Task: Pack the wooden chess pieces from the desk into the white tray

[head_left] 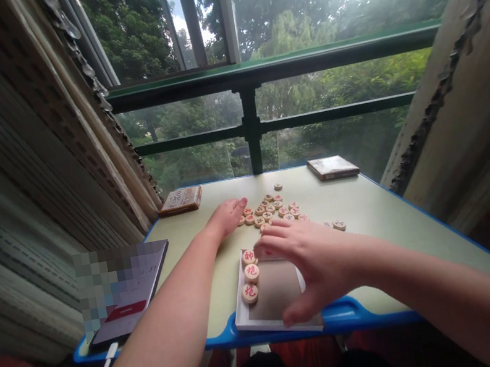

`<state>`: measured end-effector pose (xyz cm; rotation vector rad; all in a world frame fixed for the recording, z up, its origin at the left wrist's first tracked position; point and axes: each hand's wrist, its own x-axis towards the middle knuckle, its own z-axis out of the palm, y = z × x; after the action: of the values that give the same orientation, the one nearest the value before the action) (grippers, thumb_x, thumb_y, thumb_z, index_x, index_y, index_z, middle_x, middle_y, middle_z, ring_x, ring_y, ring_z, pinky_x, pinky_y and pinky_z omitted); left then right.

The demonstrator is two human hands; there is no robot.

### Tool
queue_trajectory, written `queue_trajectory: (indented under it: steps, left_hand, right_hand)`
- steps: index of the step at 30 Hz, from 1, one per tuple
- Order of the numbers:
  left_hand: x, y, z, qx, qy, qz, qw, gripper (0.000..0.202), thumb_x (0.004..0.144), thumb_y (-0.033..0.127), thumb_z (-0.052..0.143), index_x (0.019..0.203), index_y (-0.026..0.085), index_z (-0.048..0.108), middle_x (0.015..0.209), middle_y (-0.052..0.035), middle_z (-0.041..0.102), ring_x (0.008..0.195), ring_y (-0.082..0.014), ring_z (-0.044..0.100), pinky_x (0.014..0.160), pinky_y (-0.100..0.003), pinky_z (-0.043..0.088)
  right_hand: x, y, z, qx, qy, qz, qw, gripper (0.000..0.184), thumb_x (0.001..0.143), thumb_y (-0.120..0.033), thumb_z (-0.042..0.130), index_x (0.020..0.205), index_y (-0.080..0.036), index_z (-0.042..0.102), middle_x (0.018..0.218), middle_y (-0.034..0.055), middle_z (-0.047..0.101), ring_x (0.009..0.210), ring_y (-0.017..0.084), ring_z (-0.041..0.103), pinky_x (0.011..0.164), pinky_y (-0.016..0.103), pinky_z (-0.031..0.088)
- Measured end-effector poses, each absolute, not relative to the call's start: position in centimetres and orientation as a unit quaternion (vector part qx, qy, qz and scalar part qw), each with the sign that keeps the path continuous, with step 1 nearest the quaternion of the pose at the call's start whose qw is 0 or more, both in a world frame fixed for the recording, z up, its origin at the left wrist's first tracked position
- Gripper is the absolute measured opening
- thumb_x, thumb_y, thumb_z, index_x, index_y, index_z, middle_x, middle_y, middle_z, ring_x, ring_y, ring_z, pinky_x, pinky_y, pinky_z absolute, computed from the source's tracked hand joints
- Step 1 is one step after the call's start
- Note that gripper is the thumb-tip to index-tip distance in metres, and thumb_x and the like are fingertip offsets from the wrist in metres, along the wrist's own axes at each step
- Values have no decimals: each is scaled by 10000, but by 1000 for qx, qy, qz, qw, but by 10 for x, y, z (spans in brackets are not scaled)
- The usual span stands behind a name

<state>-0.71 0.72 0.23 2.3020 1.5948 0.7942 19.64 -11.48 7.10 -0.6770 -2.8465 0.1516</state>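
Several round wooden Chinese chess pieces (270, 208) with red or dark characters lie in a loose cluster mid-table. My left hand (228, 216) is at the cluster's left edge, fingers stretched out; whether it touches the nearest pieces is unclear. In front of me lies a shallow white-rimmed box (243, 316) with a grey-brown inside. Along its left side, red-marked pieces (251, 273) stand in a column. My right hand (306, 254) hovers over the box's right part, fingers curved and thumb well apart. It hides part of the box and some pieces behind it.
A patterned box (181, 200) lies at the back left, and a flat case (333, 167) at the back right. On the left edge rests a tablet (135, 289) with a white cable (108, 360). Single pieces (339, 225) lie to the right. The table (405, 244) has a blue rim.
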Motion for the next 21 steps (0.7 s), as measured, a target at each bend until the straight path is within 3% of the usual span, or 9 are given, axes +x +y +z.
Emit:
queue_trajectory:
  steps: [3,5,9,13,17,21]
  left_hand:
    - [-6,8,1,785,545,271,116,579,848,572,176,711,165,563,785,-79,612,784,-198,555,765,-323,418]
    - [-5,8,2,784,549,267,115,568,850,562,184,709,166,567,788,-81,617,780,-200,560,755,-322,420]
    - [-3,7,3,776,560,268,117,557,849,549,199,743,166,589,833,-90,631,818,-207,567,765,-317,418]
    - [-3,8,2,783,558,250,110,557,849,548,194,773,171,596,848,-95,628,826,-213,567,772,-323,416]
    - [-4,8,0,786,557,246,105,562,850,541,187,794,169,606,884,-105,627,857,-222,566,787,-326,415]
    - [-4,6,1,780,565,248,104,566,849,544,187,807,173,612,884,-98,632,860,-218,572,788,-316,420]
  right_hand:
    - [198,-125,68,-342,-936,35,78,1099,518,-729,582,1367,-90,300,1222,222,457,1115,372,405,899,471,334]
    - [199,-132,65,-400,-914,41,49,1212,494,-771,551,1413,-71,184,1284,260,393,1172,433,337,939,529,281]
    - [207,-143,63,-434,-897,82,17,1189,519,-777,520,1428,-111,141,1339,243,353,1221,445,284,987,548,224]
    - [218,-151,54,-434,-893,117,31,1221,478,-708,609,1431,-114,127,1419,212,247,1266,409,229,1010,500,243]
    - [223,-152,45,-414,-899,123,71,1132,493,-570,678,1414,-116,203,1391,169,318,1253,334,276,1037,431,242]
    - [232,-143,50,-402,-903,143,58,1084,487,-530,702,1401,-158,252,1378,157,329,1242,333,290,1020,445,262]
